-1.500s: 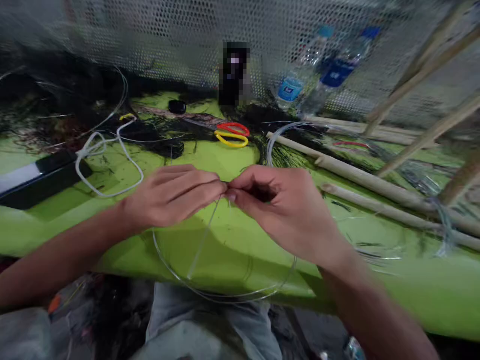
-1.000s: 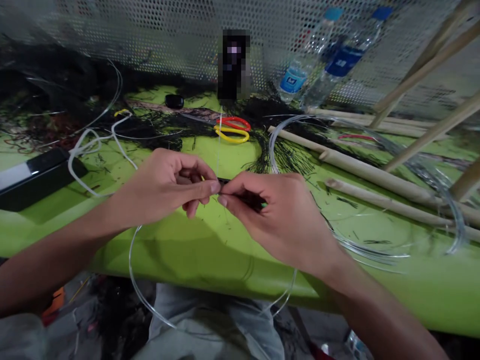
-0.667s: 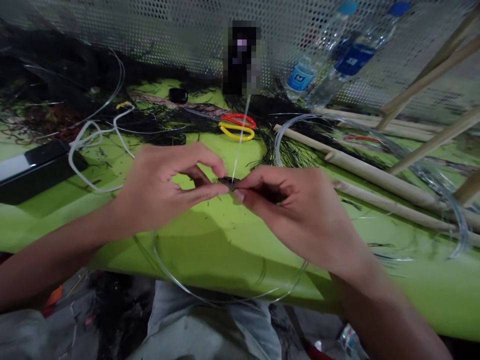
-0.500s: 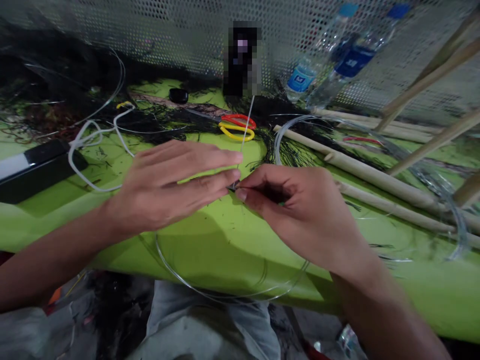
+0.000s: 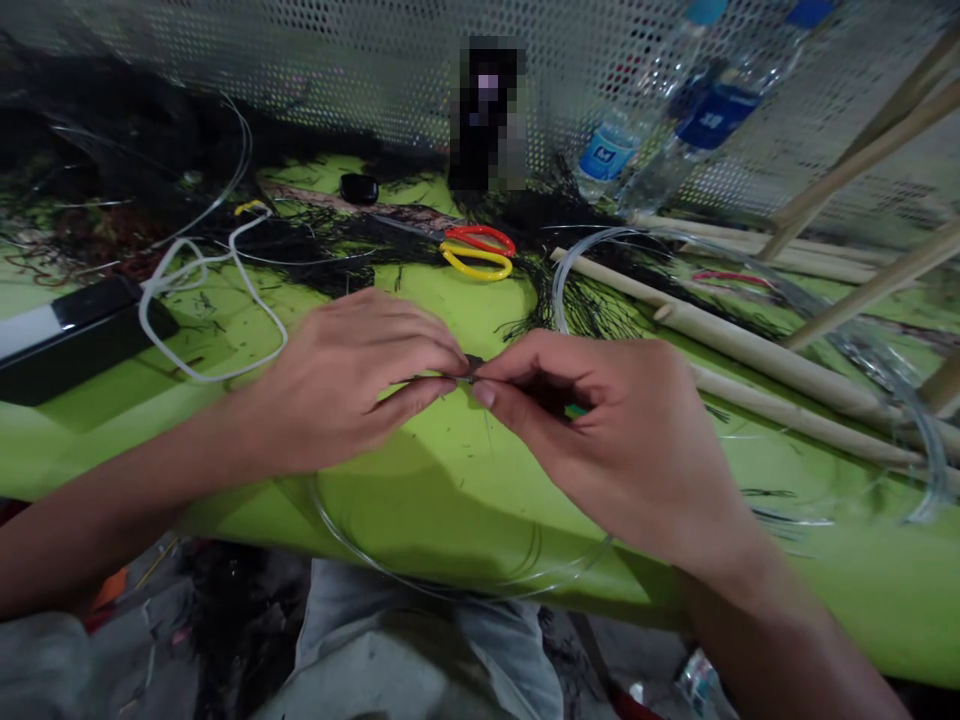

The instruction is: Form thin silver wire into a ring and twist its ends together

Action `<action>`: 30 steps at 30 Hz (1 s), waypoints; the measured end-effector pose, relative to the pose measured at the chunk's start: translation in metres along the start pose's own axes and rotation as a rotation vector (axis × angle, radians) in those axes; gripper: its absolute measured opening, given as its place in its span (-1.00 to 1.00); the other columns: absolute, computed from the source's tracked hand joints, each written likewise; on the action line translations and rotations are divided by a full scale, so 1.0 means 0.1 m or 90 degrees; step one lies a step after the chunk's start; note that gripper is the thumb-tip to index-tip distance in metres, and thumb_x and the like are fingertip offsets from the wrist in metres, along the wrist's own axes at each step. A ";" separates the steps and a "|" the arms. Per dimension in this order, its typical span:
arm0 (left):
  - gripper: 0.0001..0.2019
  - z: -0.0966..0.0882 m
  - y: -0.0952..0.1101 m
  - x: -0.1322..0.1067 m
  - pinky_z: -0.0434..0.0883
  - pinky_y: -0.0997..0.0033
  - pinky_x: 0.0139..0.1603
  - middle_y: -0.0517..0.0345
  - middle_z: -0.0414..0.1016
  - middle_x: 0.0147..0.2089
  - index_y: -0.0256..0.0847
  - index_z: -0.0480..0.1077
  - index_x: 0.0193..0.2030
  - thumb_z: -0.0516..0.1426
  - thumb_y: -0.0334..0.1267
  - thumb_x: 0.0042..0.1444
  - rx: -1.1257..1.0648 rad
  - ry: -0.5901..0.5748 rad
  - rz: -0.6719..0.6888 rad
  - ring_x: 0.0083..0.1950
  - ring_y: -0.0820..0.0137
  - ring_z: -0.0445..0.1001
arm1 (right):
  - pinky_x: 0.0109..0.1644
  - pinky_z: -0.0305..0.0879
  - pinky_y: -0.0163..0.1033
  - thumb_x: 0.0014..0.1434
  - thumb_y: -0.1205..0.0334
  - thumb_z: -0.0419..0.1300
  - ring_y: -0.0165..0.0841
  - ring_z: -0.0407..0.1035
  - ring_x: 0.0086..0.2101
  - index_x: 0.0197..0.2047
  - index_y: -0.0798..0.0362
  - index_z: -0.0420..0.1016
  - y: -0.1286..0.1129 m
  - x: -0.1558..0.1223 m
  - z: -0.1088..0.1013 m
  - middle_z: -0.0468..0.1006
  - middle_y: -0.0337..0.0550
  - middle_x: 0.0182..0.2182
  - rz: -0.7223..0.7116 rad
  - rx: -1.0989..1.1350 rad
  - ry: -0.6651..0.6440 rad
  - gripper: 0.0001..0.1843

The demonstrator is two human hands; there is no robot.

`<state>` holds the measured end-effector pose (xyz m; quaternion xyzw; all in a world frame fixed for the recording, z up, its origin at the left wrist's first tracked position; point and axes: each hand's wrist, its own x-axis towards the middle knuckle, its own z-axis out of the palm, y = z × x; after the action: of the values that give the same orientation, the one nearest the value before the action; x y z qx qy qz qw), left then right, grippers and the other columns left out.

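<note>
My left hand [image 5: 360, 385] is closed in a pinch, its thumb and fingertips meeting at a small thin dark piece [image 5: 472, 368]. Opposite it, my right hand [image 5: 622, 440] pinches the other side of the same piece between thumb and forefinger. The fingertips nearly touch and hide most of the piece, so its kind does not show. A loop of clear nylon line [image 5: 375, 565] hangs below the hands over the near edge of the green table surface [image 5: 465, 480].
Scissors [image 5: 480, 265] with red and yellow handles lie beyond the hands. A white cord [image 5: 187, 375] and a black box [image 5: 82, 340] sit left. To the right are wooden sticks [image 5: 750, 350], coiled clear line [image 5: 574, 265] and water bottles [image 5: 604, 155]. Dark netting [image 5: 150, 130] lies at the back left.
My left hand's outstretched fingers have bent down into a pinch at the dark piece. The thin pale strand rising behind the fingers no longer shows. My right hand keeps its pinch.
</note>
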<state>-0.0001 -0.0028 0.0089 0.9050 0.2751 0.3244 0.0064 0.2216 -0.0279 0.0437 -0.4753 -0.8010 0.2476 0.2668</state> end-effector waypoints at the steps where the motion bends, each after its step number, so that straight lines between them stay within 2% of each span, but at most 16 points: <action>1: -0.90 -0.01 0.01 0.01 0.51 0.35 0.04 0.18 0.71 -0.10 -0.15 0.54 -0.12 0.17 -0.29 0.38 -0.047 -0.024 -0.046 -0.04 0.35 0.66 | -0.45 0.17 -0.31 0.27 0.34 0.27 -0.47 0.34 -0.52 -0.31 0.02 0.64 -0.01 0.00 0.00 0.61 -0.31 -0.50 0.002 0.004 0.003 -0.87; 5: -0.82 -0.08 0.04 0.05 0.45 0.51 -0.29 0.25 0.70 -0.23 -0.12 0.60 -0.14 0.19 -0.14 0.36 -0.264 -0.110 -0.238 -0.26 0.41 0.63 | -0.48 0.16 -0.30 0.28 0.30 0.27 -0.46 0.29 -0.55 -0.31 0.01 0.65 -0.03 -0.01 -0.03 0.59 -0.31 -0.51 0.008 0.026 -0.001 -0.87; 7: -0.80 -0.09 0.03 0.06 0.44 0.54 -0.34 0.26 0.69 -0.27 -0.12 0.60 -0.14 0.17 -0.12 0.37 -0.335 -0.143 -0.260 -0.30 0.43 0.61 | -0.49 0.14 -0.30 0.28 0.29 0.27 -0.46 0.27 -0.55 -0.31 0.00 0.65 -0.03 0.00 -0.04 0.58 -0.31 -0.52 0.008 0.038 -0.011 -0.86; 8: -0.80 -0.08 0.03 0.06 0.45 0.55 -0.32 0.26 0.69 -0.26 -0.13 0.60 -0.13 0.16 -0.14 0.38 -0.329 -0.145 -0.242 -0.30 0.44 0.62 | -0.50 0.13 -0.30 0.29 0.29 0.27 -0.46 0.26 -0.55 -0.31 0.01 0.65 -0.02 0.00 -0.04 0.57 -0.31 -0.53 0.011 0.039 -0.014 -0.86; 10: -0.85 -0.04 0.02 0.04 0.50 0.51 -0.20 0.22 0.69 -0.20 -0.16 0.56 -0.11 0.16 -0.22 0.37 -0.224 -0.116 -0.170 -0.21 0.42 0.64 | -0.49 0.12 -0.30 0.28 0.32 0.26 -0.48 0.24 -0.56 -0.32 0.01 0.64 -0.01 0.02 -0.04 0.55 -0.33 -0.55 0.016 0.037 -0.011 -0.85; 12: -0.90 0.01 0.02 0.01 0.52 0.42 -0.05 0.15 0.69 -0.08 -0.16 0.53 -0.07 0.18 -0.28 0.35 -0.052 -0.041 -0.078 -0.09 0.37 0.66 | -0.48 0.11 -0.30 0.27 0.35 0.26 -0.49 0.23 -0.56 -0.34 0.03 0.63 0.00 0.04 -0.04 0.54 -0.34 -0.55 0.017 0.037 -0.008 -0.85; 14: -0.88 0.03 0.03 -0.04 0.53 0.34 0.02 0.12 0.69 0.01 -0.11 0.52 -0.02 0.20 -0.31 0.34 0.082 0.029 0.005 -0.04 0.34 0.66 | -0.47 0.13 -0.31 0.25 0.37 0.26 -0.49 0.25 -0.55 -0.35 0.04 0.62 0.01 0.05 -0.03 0.54 -0.34 -0.55 0.020 0.048 -0.012 -0.85; 18: -0.89 0.03 0.02 -0.08 0.56 0.33 -0.13 0.18 0.70 0.00 -0.05 0.55 -0.05 0.22 -0.30 0.33 0.185 0.072 0.122 -0.19 0.38 0.68 | -0.46 0.13 -0.32 0.24 0.39 0.23 -0.49 0.26 -0.54 -0.37 0.05 0.61 0.02 0.06 -0.03 0.53 -0.34 -0.56 0.032 0.070 -0.022 -0.83; 21: -0.90 0.03 -0.01 -0.08 0.58 0.33 -0.17 0.17 0.72 -0.03 -0.09 0.55 -0.06 0.25 -0.28 0.32 0.184 0.090 0.156 -0.25 0.38 0.67 | -0.42 0.13 -0.31 0.25 0.39 0.23 -0.50 0.22 -0.55 -0.37 0.06 0.60 0.04 0.07 -0.01 0.51 -0.35 -0.57 0.021 0.052 -0.015 -0.83; 23: -0.91 0.04 -0.04 -0.06 0.57 0.35 -0.12 0.17 0.72 -0.03 -0.10 0.54 -0.06 0.26 -0.27 0.32 0.135 0.086 0.123 -0.22 0.38 0.68 | -0.39 0.13 -0.30 0.25 0.39 0.23 -0.51 0.22 -0.55 -0.36 0.08 0.61 0.06 0.07 0.01 0.52 -0.35 -0.56 0.008 0.034 -0.006 -0.84; 26: -0.94 0.06 -0.05 -0.02 0.54 0.44 -0.13 0.22 0.73 -0.12 -0.08 0.56 -0.14 0.23 -0.24 0.35 -0.029 0.039 -0.021 -0.19 0.42 0.68 | -0.39 0.10 -0.30 0.26 0.38 0.22 -0.52 0.21 -0.55 -0.33 0.09 0.62 0.07 0.06 0.03 0.51 -0.34 -0.56 -0.010 0.027 -0.002 -0.84; 28: -0.86 0.05 -0.04 0.03 0.50 0.50 -0.27 0.23 0.72 -0.24 -0.10 0.58 -0.25 0.24 -0.18 0.34 -0.181 -0.003 -0.150 -0.27 0.44 0.66 | -0.41 0.06 -0.30 0.27 0.37 0.22 -0.53 0.17 -0.56 -0.34 0.10 0.62 0.06 0.05 0.05 0.48 -0.35 -0.58 -0.021 0.031 -0.001 -0.83; 30: -0.76 0.02 -0.03 0.08 0.39 0.54 -0.48 0.23 0.67 -0.40 -0.14 0.59 -0.34 0.25 -0.10 0.32 -0.318 -0.055 -0.269 -0.45 0.48 0.56 | -0.43 0.01 -0.30 0.27 0.37 0.22 -0.53 0.12 -0.56 -0.34 0.09 0.62 0.05 0.04 0.07 0.44 -0.37 -0.60 -0.025 0.035 -0.003 -0.82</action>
<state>0.0051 0.0041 0.0116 0.8112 0.3683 0.3348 0.3068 0.2185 -0.0233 0.0360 -0.4514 -0.8036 0.2658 0.2825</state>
